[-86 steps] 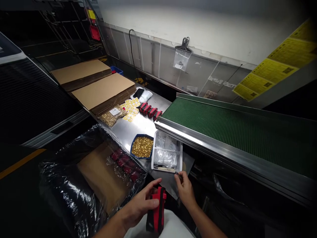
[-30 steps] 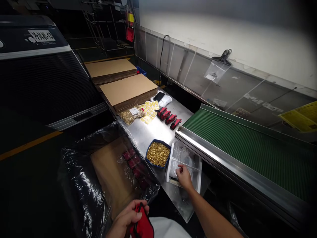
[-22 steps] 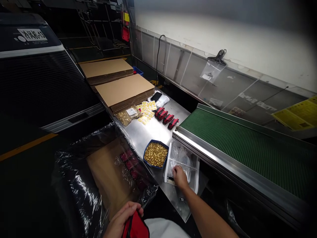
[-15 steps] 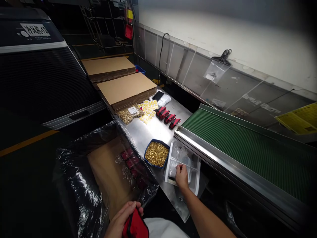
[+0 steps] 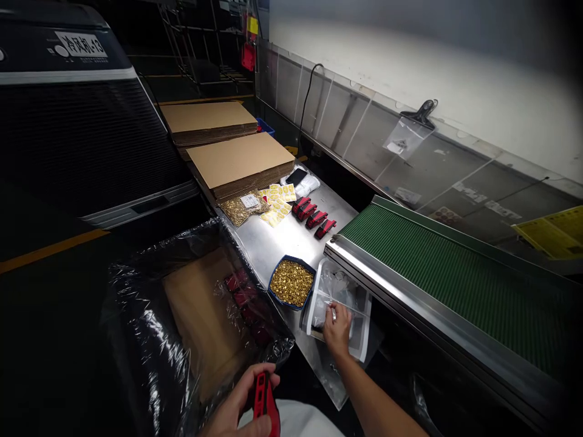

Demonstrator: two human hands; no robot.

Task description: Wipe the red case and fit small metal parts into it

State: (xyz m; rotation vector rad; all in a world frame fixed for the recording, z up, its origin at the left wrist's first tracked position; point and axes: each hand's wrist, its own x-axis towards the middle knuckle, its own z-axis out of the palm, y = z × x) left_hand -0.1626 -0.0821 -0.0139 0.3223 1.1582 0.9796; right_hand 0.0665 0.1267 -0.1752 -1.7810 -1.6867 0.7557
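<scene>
At bottom centre the left hand grips a red-and-black tool over the lap, freeing the right hand, fingers pinching a small clear bag (contents unclear), to reach into the white tray just beside the blue dish of gold parts.

A red-and-black item sits at bottom centre. Mid-frame, a blue tray holds gold pieces beside a white bin. At right, a ribbed green belt; upper centre, brown cardboard and yellow stickers.
</scene>
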